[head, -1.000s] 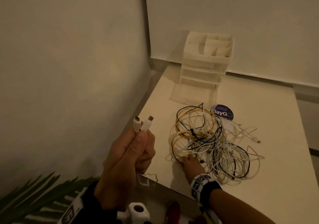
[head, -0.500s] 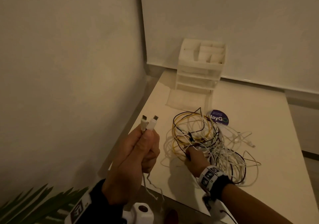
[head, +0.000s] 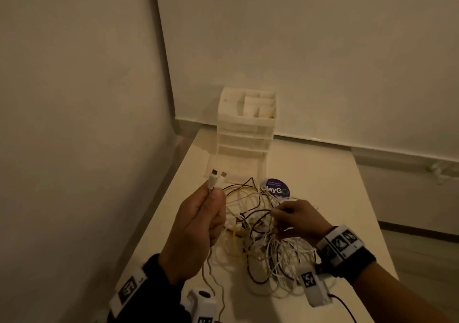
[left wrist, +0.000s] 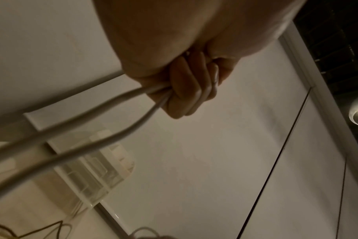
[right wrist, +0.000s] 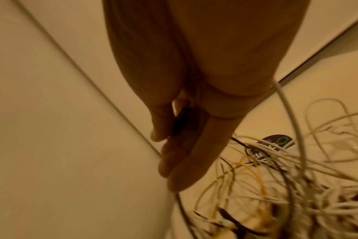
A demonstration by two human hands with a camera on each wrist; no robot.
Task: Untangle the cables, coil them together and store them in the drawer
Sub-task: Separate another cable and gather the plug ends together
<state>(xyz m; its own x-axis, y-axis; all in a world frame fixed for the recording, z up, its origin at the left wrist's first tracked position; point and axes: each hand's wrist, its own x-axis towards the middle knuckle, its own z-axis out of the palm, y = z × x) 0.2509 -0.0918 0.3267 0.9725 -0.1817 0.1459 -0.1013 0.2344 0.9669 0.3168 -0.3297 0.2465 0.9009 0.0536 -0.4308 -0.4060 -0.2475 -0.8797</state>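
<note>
My left hand [head: 198, 225] grips both plugs [head: 218, 177] upright at frame centre, securing the ends, while right-hand fingers [head: 278, 212] pinch a dark strand [head: 258, 213] from the tangle [head: 268, 243].

White, yellow and black strands are seen in the cable tangle [head: 263, 235]. A white drawer unit [head: 244, 128] is seen far on the cream table [head: 323, 173]; a purple sticker [head: 275, 188] bears white lettering.

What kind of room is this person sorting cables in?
Probably a home or small office corner. A plain white table is pushed against bare pale walls, a small white plastic drawer organiser stands on it, and a leafy plant showed at the lower left moments earlier.
</note>
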